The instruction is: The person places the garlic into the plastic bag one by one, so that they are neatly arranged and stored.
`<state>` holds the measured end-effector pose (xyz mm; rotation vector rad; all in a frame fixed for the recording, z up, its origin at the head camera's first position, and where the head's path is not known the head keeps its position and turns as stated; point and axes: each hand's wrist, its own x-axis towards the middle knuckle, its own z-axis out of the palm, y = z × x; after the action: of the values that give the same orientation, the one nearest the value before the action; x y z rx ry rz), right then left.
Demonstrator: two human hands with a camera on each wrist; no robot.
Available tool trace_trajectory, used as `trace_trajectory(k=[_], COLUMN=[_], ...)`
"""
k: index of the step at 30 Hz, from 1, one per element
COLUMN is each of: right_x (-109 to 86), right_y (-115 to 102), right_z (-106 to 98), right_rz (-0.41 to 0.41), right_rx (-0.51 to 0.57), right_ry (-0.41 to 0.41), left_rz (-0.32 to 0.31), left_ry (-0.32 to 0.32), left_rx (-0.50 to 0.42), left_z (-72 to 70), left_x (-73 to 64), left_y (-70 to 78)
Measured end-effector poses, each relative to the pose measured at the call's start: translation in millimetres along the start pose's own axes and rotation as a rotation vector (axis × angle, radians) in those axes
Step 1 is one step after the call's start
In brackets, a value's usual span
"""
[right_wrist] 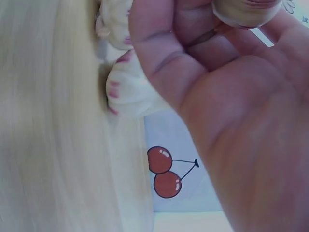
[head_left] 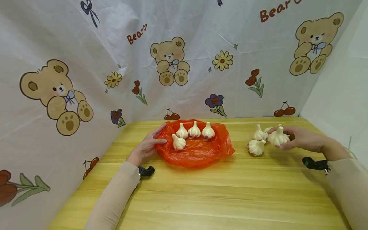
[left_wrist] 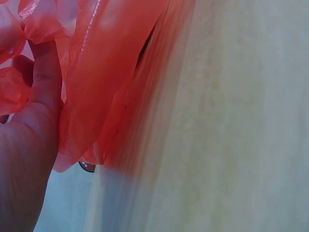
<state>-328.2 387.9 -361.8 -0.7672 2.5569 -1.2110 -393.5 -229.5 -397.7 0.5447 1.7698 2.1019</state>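
Note:
At the left of a red plastic bag [head_left: 198,157], my left hand [head_left: 146,145] holds the bag's edge, thumb over the rim. In the left wrist view, folds of the red film partly cover those fingers. Several garlic bulbs [head_left: 194,130] rest inside the spread bag, most of them along its far side. Over on the right, my right hand [head_left: 306,139] grips a garlic bulb [head_left: 278,137] between thumb and fingers. Close by on the table lie a tilted garlic bulb [head_left: 256,147] and an upright garlic bulb [head_left: 259,133], with another partly hidden behind the gripped one.
The wooden table [head_left: 201,198] meets a white sheet [head_left: 198,102] printed with bears and flowers at the back and left. A plain white panel [head_left: 339,105] stands on the right. Each wrist carries a black camera mount [head_left: 314,163].

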Motion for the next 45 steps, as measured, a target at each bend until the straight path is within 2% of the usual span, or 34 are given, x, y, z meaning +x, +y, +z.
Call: trace_trajectory(k=[9, 17, 22, 27, 35, 43, 45], right_x=[10.3, 23.1, 30.1, 34.9, 46.2, 64.0, 69.3], right_y=[-10, -26, -34, -39, -54, -67, -70], right_z=[0, 0, 3, 7, 16, 30, 33], right_rz=[-0.040, -0.119, -0.142, -0.139, -0.083, -0.035, -0.050], right_rx=[-0.017, 0.201, 0.245, 0.226, 0.196, 0.117, 0.115], right_ry=[-0.012, -0.116, -0.126, -0.109, -0.094, -0.071, -0.082], left_rz=[-0.010, -0.002, 0.001, 0.005, 0.011, 0.015, 0.015], left_ry=[0.005, 0.002, 0.000, -0.002, 0.008, 0.004, 0.004], left_rx=[0.001, -0.001, 0.008, 0.017, 0.014, 0.024, 0.023], left_z=[-0.6, -1.0, -2.3, -2.0, -1.5, 1.8, 2.5], left_x=[-2.6, -5.2, -4.3, -3.4, -1.9, -1.5, -1.3], left_y=[4.7, 5.8, 5.5, 6.0, 2.9, 1.2, 0.8])
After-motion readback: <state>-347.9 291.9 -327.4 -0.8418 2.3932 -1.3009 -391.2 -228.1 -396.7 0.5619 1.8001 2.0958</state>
